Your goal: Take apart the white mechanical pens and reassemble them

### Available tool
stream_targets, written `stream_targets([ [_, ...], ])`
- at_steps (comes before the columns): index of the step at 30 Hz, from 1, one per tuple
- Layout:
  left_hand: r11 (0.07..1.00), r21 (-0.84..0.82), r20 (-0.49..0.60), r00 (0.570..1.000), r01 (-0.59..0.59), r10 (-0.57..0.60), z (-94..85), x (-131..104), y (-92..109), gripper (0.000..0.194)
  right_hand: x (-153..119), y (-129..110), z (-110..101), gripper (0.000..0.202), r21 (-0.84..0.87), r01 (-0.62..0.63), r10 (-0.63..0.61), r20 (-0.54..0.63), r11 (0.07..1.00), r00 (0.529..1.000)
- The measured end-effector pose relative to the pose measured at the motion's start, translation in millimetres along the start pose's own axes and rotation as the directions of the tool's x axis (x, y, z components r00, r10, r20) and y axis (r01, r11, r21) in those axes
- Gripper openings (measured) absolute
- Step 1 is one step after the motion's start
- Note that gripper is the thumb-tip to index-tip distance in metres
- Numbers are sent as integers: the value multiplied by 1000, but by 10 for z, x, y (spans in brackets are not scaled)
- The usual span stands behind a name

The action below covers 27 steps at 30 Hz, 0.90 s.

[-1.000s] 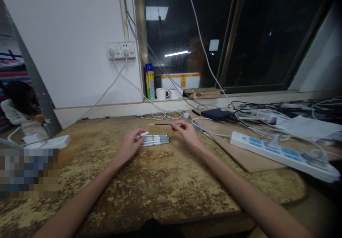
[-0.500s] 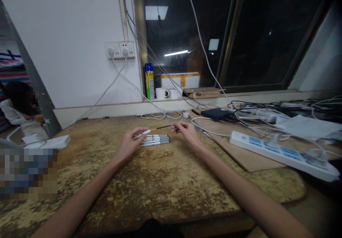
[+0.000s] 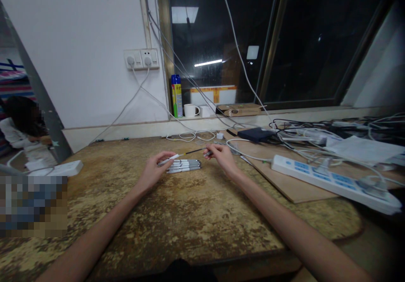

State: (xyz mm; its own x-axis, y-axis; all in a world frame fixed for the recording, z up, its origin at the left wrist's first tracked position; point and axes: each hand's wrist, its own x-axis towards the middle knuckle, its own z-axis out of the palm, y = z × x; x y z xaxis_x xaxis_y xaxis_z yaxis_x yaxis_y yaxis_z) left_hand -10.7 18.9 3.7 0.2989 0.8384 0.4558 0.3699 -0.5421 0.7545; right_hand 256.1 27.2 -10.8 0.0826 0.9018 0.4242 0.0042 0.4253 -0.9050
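Left hand (image 3: pixel 158 166) fingers clamped on white tubular pen barrel (image 3: pixel 173 157), right hand (image 3: pixel 220 155) fingers pinching thin dark yellow-ended refill (image 3: pixel 195 150), its tip at barrel mouth, row of white-and-grey pens (image 3: pixel 185 166) near both.

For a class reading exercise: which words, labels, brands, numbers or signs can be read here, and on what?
Nothing reads clearly.
Spray can: characters on yellow, too blurred to read.
Cardboard box: dark print, too small.
Large power strip: any lettering too blurred.
Row of pens: none discernible.
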Motion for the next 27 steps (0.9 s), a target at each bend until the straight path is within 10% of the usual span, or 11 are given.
stream_targets([
  [27, 999, 32, 8, 1000, -17, 17, 9, 1, -9, 40, -4, -18, -1, 45, -10, -6, 6, -7, 1000, 1000],
])
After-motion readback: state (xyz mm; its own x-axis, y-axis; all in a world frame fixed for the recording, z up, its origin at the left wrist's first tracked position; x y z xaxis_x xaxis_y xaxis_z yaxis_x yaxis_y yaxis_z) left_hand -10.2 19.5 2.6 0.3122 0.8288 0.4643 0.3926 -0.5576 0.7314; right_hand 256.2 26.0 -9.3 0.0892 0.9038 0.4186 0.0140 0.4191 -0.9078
